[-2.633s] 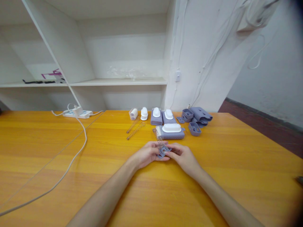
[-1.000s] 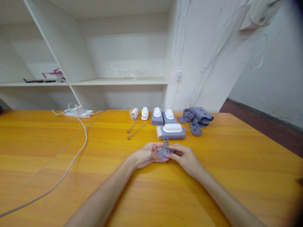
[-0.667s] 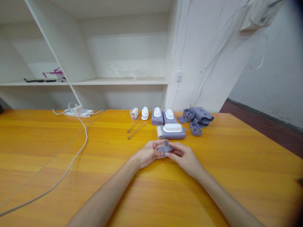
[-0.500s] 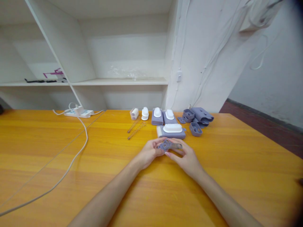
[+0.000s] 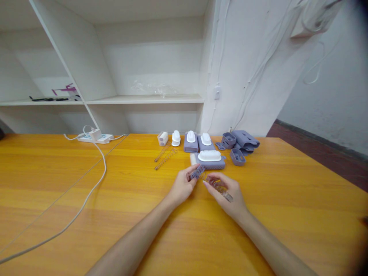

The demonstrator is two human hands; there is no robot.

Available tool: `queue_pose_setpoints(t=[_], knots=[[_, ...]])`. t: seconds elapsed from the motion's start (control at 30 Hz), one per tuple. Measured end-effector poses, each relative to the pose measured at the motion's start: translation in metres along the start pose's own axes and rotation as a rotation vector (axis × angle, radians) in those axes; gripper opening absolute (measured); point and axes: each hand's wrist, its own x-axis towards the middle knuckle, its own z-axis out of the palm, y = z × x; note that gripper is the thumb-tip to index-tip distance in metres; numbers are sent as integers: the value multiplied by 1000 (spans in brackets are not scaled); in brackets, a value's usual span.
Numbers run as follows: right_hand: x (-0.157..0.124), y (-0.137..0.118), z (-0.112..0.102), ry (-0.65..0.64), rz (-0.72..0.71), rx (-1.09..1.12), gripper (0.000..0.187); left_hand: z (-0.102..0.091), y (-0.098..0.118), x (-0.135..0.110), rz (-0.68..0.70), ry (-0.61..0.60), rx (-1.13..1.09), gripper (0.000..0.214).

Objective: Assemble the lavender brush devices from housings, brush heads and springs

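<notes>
Between the fingers of my left hand (image 5: 183,184) is a small purple-grey slotted plastic plate (image 5: 197,171), tilted up. My right hand (image 5: 227,189) is closed around a metal coil spring (image 5: 220,188), whose far end sticks out over the palm. The spring's other end points at the plate; whether they touch I cannot make out. Just beyond my hands lies a purple-grey box with a white ribbed brush head (image 5: 209,156) on top. Two more coil springs (image 5: 165,159) lie on the table to the left.
Two upright purple-grey boxes (image 5: 191,147) with white tops stand behind, beside white pieces (image 5: 176,138). Purple-grey cups (image 5: 238,157) and larger shells (image 5: 245,142) lie at the right. A power strip (image 5: 96,137) with a long white cable (image 5: 97,184) is on the left.
My right hand has moved right and slightly down with the spring, drawing it away from the plate. The plate in my left hand has turned and now tilts upward.
</notes>
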Motion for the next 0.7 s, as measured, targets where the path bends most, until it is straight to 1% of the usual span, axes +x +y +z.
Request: queue_pose_setpoints(t=[0.07,0.13,0.27,0.33,0.4,0.47,0.6,0.7], knots=[[0,-1,0,5,5,3,19,-1,-1,0,8,24,27,49],[1,-1,0,40,24,26,20,-1,1,1,13,47,38,50],[3,2,1,70,84,89,24,0,5,1,27,80,39,47],[3,3,1,64,120,135,25,1,6,1,27,73,39,45],[3,2,0,54,147,184,26,2,8,-1,11,38,12,46],[2,1,-2,36,166,221,26,0,10,-2,-43,0,-51,48],[3,-2,-7,34,165,283,22,-6,16,-4,-203,-9,-176,39],[5,-2,-10,46,155,371,20,-10,21,-4,-251,-56,-227,43]])
